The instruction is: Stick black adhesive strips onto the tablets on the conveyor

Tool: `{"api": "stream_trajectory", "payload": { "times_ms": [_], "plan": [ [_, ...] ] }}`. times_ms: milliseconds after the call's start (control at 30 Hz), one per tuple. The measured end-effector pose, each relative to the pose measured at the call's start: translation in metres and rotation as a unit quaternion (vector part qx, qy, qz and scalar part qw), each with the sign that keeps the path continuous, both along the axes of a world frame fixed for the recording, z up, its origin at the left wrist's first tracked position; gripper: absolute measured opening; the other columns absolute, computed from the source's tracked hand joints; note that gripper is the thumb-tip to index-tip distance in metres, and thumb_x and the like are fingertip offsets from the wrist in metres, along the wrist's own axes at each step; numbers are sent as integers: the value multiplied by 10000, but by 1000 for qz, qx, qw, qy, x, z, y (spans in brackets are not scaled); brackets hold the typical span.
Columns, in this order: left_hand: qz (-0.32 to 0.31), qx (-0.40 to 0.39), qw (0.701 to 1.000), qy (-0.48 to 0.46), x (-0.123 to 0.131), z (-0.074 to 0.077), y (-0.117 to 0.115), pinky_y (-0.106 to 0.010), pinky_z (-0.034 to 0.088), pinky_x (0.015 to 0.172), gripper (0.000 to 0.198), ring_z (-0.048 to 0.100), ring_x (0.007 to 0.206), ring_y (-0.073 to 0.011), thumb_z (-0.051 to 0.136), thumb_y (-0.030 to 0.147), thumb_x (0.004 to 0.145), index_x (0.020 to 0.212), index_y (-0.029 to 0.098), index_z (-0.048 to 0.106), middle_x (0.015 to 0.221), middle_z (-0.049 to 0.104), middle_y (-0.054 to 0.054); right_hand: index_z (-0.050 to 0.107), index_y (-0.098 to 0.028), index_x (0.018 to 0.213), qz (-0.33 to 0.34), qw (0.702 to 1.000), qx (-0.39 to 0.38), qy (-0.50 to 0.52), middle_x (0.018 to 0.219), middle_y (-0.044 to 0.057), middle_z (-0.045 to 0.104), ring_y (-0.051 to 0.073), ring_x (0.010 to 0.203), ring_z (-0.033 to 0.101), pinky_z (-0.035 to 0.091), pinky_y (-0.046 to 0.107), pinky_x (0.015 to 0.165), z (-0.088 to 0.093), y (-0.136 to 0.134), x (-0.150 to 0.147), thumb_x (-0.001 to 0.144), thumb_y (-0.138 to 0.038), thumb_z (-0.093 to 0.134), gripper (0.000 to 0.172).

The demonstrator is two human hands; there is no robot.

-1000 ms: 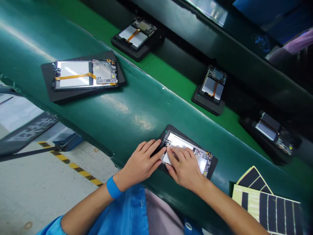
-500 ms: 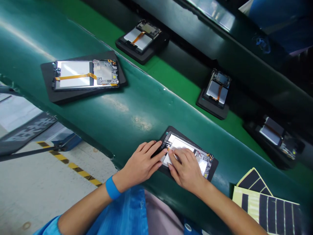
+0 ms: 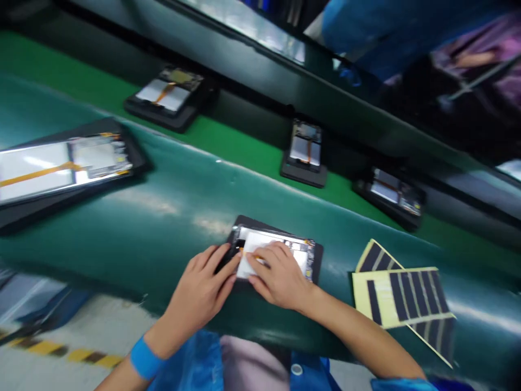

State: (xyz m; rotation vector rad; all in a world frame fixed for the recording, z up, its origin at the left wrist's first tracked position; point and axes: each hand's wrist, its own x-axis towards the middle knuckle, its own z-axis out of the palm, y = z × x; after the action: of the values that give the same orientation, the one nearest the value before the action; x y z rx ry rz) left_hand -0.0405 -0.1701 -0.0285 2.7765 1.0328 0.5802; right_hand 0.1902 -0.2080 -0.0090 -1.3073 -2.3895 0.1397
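An opened tablet (image 3: 300, 259) with a white battery and a circuit board lies on a black pad (image 3: 254, 222) at the bench's front. My left hand (image 3: 205, 279) rests at its left end, fingers stretched out, the index tip touching near a bit of orange ribbon cable. On the battery lies my right hand (image 3: 280, 277), fingers bent and close together over the ribbon cable. What they pinch or press is hidden beneath them. To the right of this hand are yellow backing sheets (image 3: 385, 301) with black adhesive strips.
Another opened tablet (image 3: 36, 168) sits on a black pad at the left. Beyond the green bench (image 3: 179, 179), a lower green conveyor belt (image 3: 228, 146) carries several opened tablets on pads. A person in blue clothing (image 3: 366, 27) is across the line.
The view has shifted to the right and turned, so the things appear farther left. Both hands stay on the same tablet, with the right hand still over the battery.
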Motion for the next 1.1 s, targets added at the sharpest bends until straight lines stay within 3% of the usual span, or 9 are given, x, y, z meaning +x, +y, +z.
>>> {"api": "stream_trajectory", "payload": {
  "times_ms": [100,200,333,433,567,700,867,1100],
  "plan": [
    [-11,21,1000,-7,1,-1,7,-508,510,867,356,607,1111,-381,505,249,990,1319,183,624,1316,605,-193,641,-159,1193,-51,998,28,25,1094,99,710,233,997,609,480,416,907,7,-21,19,1001,-312,515,276],
    [-27,32,999,-21,18,5,11,-544,500,854,341,594,1151,-434,514,260,982,1283,163,641,1326,594,-224,656,-186,1161,-136,989,28,55,1049,80,721,209,940,642,507,375,814,16,-56,55,985,-265,564,213],
    [-152,21,987,-55,78,24,-4,-526,479,953,328,550,1243,-395,534,268,974,1265,168,646,1376,583,-184,688,-225,1083,-302,949,-2,87,986,70,720,196,915,682,561,351,802,23,-114,129,982,-245,598,137],
    [-255,-6,966,-43,141,33,-30,-493,432,1042,362,527,1298,-342,491,366,1005,1274,187,655,1388,604,-133,697,-212,1043,-367,927,-11,74,976,83,714,202,919,700,585,349,805,23,-146,187,1003,-231,559,144],
    [-367,-16,930,-1,218,29,-63,-485,312,1167,515,460,1397,-333,504,512,996,1337,142,617,1480,557,-141,718,-210,1068,-371,927,-41,35,1006,85,715,206,921,710,604,348,798,17,-165,230,1013,-251,542,189],
    [-406,-35,912,46,260,13,-75,-497,222,1219,660,369,1476,-354,496,562,988,1435,78,531,1585,433,-173,730,-216,1117,-341,938,-64,-1,1030,85,722,214,949,703,611,366,816,6,-167,236,1016,-226,523,230],
    [-407,-42,907,96,273,1,-75,-493,180,1235,695,330,1502,-347,445,594,997,1450,72,520,1595,414,-176,741,-186,1079,-310,948,-74,-20,1019,92,735,219,919,694,610,381,820,-2,-167,242,1020,-206,521,229],
    [-414,-50,904,90,271,-4,-73,-502,142,1244,681,325,1506,-341,422,582,1012,1459,74,501,1607,397,-171,731,-183,1040,-274,957,-99,-5,1002,82,728,200,934,687,605,373,837,0,-163,254,1039,-247,510,230]
  ]
}}
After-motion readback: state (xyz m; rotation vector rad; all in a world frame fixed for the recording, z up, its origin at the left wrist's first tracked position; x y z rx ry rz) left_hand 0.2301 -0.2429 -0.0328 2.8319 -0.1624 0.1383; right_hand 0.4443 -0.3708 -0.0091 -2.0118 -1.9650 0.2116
